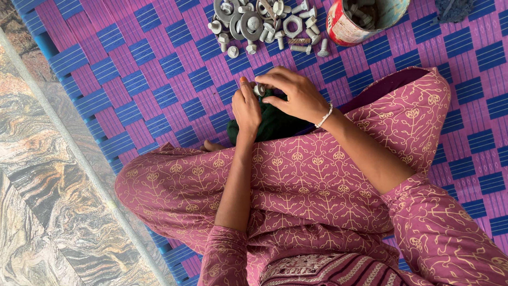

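Observation:
I sit cross-legged in pink patterned clothes on a woven blue and purple mat (159, 79). My left hand (246, 108) grips a dark green cloth (275, 124) in front of my knees. My right hand (296, 92), with a white bracelet at the wrist, pinches a small grey metal bolt (259, 90) against that cloth. Both hands meet at the bolt. Most of the cloth is hidden under my hands.
A heap of grey bolts, nuts and washers (264, 24) lies on the mat just beyond my hands. A tin can (360, 21) with more metal parts stands at the top right. A marbled stone floor (47, 185) runs along the left.

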